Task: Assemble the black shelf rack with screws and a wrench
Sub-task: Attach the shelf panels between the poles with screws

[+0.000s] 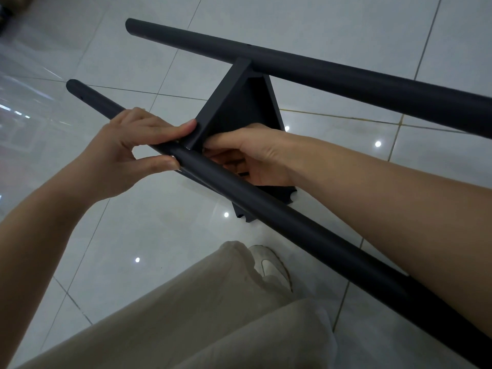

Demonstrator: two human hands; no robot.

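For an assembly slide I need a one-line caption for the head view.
Left hand pinches the near black tube where the shelf panel meets it; right hand reaches in behind.

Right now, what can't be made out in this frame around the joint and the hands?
- Head view: fingertips of the right hand, and whatever they hold, hidden behind the near tube.
- Any screw at the joint: too small, partly covered by the left hand.
- Right ends of the near tube and far tube: cut off by the frame edge.
- Wrench: none identifiable.
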